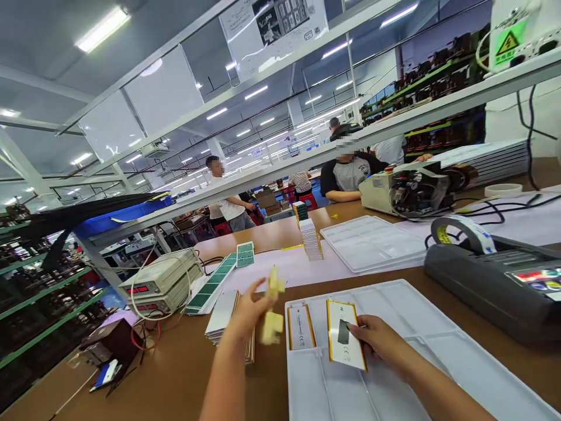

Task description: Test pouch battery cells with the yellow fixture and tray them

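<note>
A flat white battery pack [339, 351] with orange edges, printed marks and a dark grey square is in my right hand [374, 336]. The thumb lies on its face near the square, and the pack is tilted above the white tray [409, 292]. Left of it, my left hand [252, 307] pinches a pale yellow piece [272, 327], blurred, whose kind I cannot make out. Another such battery pack [301, 327] lies in the tray's upper left compartment. Below my left hand stands a stack of flat white packs [222, 313], partly hidden by the forearm.
Further back are a taller stack of packs [311, 240], green sheets [214, 283] and a second white tray [372, 242]. A tape dispenser [491, 286] stands at right, stacked power supplies [162, 280] at left. A person [348, 172] sits across the bench behind a machine [407, 190].
</note>
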### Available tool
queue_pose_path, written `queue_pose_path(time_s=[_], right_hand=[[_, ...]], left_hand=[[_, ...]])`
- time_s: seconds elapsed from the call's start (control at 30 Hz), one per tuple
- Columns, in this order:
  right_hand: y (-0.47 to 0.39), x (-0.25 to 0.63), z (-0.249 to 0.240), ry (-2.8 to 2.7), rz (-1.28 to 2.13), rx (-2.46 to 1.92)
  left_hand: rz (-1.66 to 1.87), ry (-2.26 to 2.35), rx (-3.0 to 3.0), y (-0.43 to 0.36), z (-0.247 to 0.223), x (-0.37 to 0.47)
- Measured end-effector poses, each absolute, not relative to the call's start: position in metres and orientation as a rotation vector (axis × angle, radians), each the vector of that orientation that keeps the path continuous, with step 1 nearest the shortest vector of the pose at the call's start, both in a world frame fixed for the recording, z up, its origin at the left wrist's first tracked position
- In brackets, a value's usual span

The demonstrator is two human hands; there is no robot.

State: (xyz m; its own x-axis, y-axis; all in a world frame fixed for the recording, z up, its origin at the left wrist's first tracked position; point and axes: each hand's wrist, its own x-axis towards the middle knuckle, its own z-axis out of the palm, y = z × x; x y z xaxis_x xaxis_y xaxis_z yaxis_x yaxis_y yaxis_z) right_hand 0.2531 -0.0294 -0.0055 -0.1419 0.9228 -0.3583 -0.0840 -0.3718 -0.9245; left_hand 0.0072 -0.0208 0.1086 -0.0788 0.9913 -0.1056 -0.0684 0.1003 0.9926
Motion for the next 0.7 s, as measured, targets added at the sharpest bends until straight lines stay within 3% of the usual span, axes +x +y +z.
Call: queue_pose_path(time_s=[0.13,0.23,0.5,0.7], right_hand=[[-0.025,0.254,-0.011,-1.016,1.588,-1.323],[-0.024,0.252,-0.013,-1.026,1.545,-1.304],[-0.022,0.226,0.019,-1.168,1.386,-1.22],[0.003,0.18,0.03,-1.586,1.14,-1.391]], left_hand=[[1.063,0.808,0.701,-0.021,0.03,0.033],[1.077,0.602,0.574,-0.017,0.0,0.035],[1.011,0.391,0.518,-0.017,-0.002,0.039],[1.02,0.335,0.494,-0.02,0.001,0.04]])
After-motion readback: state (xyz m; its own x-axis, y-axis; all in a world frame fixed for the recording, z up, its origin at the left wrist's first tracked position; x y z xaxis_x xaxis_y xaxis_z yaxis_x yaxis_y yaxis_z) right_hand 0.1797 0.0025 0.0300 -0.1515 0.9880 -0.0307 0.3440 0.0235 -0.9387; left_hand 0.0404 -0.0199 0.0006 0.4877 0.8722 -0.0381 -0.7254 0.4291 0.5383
